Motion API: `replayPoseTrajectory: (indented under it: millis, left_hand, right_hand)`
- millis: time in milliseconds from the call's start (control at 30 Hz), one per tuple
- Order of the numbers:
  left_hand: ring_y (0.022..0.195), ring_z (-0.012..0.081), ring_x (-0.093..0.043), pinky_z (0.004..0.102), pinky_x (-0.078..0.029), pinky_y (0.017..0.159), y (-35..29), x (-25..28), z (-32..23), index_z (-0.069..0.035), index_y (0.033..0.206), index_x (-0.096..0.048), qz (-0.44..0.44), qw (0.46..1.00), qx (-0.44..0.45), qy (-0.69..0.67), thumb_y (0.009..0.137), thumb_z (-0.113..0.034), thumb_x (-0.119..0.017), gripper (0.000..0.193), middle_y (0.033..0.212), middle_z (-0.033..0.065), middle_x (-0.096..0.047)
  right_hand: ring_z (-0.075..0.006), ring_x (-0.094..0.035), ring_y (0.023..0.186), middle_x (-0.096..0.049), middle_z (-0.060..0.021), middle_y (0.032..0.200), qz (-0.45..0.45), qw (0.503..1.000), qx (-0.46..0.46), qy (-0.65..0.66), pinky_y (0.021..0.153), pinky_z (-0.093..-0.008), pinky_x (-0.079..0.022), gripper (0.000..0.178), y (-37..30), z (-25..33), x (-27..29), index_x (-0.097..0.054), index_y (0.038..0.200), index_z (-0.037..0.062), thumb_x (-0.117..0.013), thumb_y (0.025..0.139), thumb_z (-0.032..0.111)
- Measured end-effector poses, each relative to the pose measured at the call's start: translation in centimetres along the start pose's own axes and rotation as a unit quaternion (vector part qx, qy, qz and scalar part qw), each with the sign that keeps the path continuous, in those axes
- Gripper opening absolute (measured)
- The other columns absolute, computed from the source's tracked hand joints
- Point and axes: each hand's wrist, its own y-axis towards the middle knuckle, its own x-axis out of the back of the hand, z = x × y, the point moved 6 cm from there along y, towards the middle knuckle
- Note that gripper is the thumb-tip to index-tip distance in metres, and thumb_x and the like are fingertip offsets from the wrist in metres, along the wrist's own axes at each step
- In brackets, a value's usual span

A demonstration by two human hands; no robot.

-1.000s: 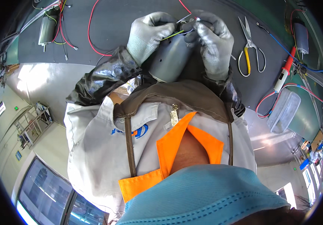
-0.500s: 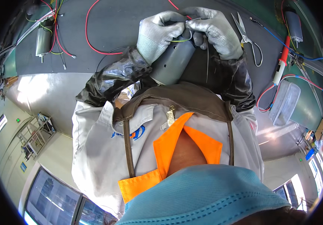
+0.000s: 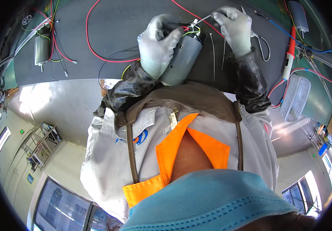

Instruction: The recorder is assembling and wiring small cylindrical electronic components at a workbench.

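A grey cylindrical motor (image 3: 183, 61) lies tilted on the dark mat in front of me. Red, yellow-green and black wires come out at its far end, and a white cable tie (image 3: 202, 19) is looped around them. My left hand (image 3: 158, 45), in a grey-white glove, is closed around the wire bundle beside the motor's far end; its fingertips are partly hidden. To the right, my gloved right hand (image 3: 234, 31) pinches the tail of the cable tie, which stretches taut between the hands. Two more thin cable ties, one of them this loose tie (image 3: 213, 57), lie right of the motor.
Scissors (image 3: 256, 35) lie behind my right hand. Farther right are a red-and-white soldering iron (image 3: 289, 61), a translucent plastic box (image 3: 296, 98) and another motor (image 3: 298, 17). A wired motor (image 3: 42, 50) stands at left. A long red wire (image 3: 87, 32) loops across the mat.
My right hand has moved away to the right, drawing the cable tie's tail out. The left hand has shifted slightly down-left, and the tied wires now show between the hands.
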Motion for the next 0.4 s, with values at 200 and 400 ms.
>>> replayPoseTrajectory:
  millis: [200, 400]
  left_hand:
    - [0.085, 0.0253, -0.069, 0.0319, -0.055, 0.074, -0.6, -1.6, -2.9, -0.005, 0.1, -0.069, 0.01, 0.927, -0.222, 0.302, 0.086, -0.007, -0.069, 0.014, 0.097, 0.011, -0.071]
    - [0.079, 0.0329, -0.069, 0.0344, -0.055, 0.07, 1.0, -2.6, -2.8, -0.005, 0.099, -0.068, 0.121, 0.896, -0.259, 0.339, 0.086, -0.016, -0.071, 0.017, 0.089, 0.0161, -0.069]
  right_hand:
    - [-0.0315, -0.066, 0.075, -0.067, -0.0133, 0.075, -0.149, 0.899, 0.354, -0.213, 0.066, -0.0392, -0.053, 0.013, 1.4, 3.4, -2.3, -0.067, 0.077, 0.0009, -0.065, 0.084, 0.011]
    - [-0.0163, -0.07, 0.073, -0.072, -0.0069, 0.096, 0.239, 0.833, 0.012, 0.498, 0.06, -0.0229, -0.056, 0.02, -0.1, 1.0, -4.1, -0.064, 0.111, -0.0021, -0.065, 0.095, 0.01]
